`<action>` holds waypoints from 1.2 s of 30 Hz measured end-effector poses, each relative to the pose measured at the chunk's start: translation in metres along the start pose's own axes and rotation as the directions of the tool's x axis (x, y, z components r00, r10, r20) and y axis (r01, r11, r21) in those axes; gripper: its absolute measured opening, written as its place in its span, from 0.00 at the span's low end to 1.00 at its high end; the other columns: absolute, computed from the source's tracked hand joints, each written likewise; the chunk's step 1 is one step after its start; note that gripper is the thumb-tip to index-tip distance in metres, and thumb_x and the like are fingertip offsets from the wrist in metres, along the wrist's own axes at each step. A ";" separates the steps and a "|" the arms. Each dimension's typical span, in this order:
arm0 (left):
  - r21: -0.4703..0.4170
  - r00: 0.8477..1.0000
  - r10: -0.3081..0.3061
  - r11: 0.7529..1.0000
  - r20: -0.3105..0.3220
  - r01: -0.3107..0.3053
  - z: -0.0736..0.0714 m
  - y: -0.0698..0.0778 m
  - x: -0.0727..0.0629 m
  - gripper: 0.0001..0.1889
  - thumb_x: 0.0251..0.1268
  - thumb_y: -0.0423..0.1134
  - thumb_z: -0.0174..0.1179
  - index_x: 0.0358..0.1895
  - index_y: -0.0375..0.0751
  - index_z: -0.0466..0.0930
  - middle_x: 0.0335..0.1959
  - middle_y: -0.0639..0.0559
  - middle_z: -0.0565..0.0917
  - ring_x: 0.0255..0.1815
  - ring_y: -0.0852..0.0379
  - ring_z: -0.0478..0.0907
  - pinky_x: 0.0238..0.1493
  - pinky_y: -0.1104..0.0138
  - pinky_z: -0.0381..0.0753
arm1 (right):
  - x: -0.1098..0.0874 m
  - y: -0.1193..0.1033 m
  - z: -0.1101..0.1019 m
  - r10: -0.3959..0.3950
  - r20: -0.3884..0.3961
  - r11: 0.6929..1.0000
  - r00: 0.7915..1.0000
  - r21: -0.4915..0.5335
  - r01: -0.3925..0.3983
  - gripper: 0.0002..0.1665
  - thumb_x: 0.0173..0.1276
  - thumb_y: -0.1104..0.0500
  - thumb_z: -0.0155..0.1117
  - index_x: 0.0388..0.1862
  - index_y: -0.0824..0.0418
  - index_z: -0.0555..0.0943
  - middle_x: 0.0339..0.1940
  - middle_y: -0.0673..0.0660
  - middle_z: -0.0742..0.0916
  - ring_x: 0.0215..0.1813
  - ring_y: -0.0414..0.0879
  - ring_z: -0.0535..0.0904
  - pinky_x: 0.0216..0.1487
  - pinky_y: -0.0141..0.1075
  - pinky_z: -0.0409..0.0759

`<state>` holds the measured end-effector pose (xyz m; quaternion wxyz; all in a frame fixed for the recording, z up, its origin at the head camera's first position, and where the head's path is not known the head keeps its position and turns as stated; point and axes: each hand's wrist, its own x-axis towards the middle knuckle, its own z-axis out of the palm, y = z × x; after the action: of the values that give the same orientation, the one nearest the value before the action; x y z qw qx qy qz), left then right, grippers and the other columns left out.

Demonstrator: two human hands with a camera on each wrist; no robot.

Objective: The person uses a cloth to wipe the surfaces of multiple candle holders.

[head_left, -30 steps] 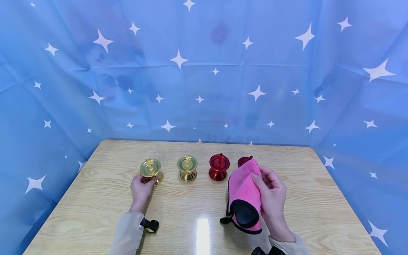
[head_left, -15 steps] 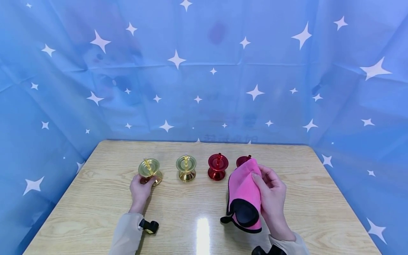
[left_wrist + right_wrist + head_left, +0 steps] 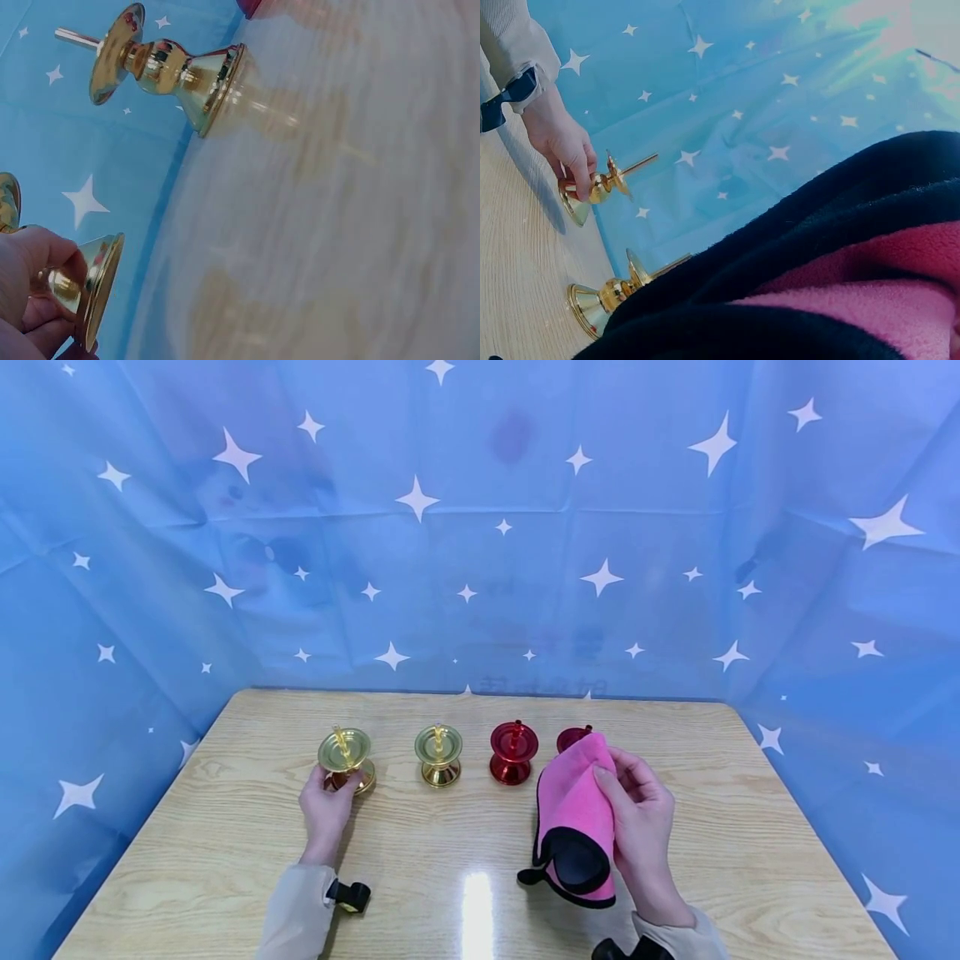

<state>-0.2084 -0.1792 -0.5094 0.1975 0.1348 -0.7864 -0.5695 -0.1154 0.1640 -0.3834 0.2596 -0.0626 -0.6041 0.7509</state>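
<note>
My left hand [image 3: 326, 817] grips the leftmost gold candlestick [image 3: 344, 753] low on its stem, thumb and fingers near the base. In the left wrist view the flared base [image 3: 103, 281] shows beyond the fingers. A second gold candlestick [image 3: 439, 748] stands upright to its right. My right hand [image 3: 647, 831] pinches the upper corner of a pink fleece item [image 3: 576, 793] with black edging, a black round patch and a loop. This item fills the lower right of the right wrist view and partly covers a red candlestick [image 3: 572, 738] behind it.
Another red candlestick [image 3: 513, 752] stands between the gold one and the pink item. All the candlesticks form a row toward the back of the wooden table [image 3: 420, 860]. A blue star-patterned cloth [image 3: 480, 627] hangs behind and at both sides.
My left hand and the gold candlestick have shifted slightly left and toward the back, the candlestick tilting a little differently. The right hand and the pink item stay in place.
</note>
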 end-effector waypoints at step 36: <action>-0.178 0.977 0.209 0.964 0.044 -0.198 0.004 0.093 -0.034 0.12 0.45 0.25 0.70 0.36 0.30 0.81 0.34 0.45 0.83 0.37 0.65 0.75 0.45 0.72 0.71 | 0.000 0.001 0.003 0.006 -0.013 1.000 1.000 0.000 -0.006 0.12 0.59 0.70 0.65 0.43 0.70 0.82 0.29 0.56 0.82 0.29 0.43 0.75 0.27 0.27 0.74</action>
<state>-0.1785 -0.1318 -0.4278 0.2410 0.0179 -0.7496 -0.6162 -0.1173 0.1613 -0.3836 0.2613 -0.0691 -0.6023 0.7511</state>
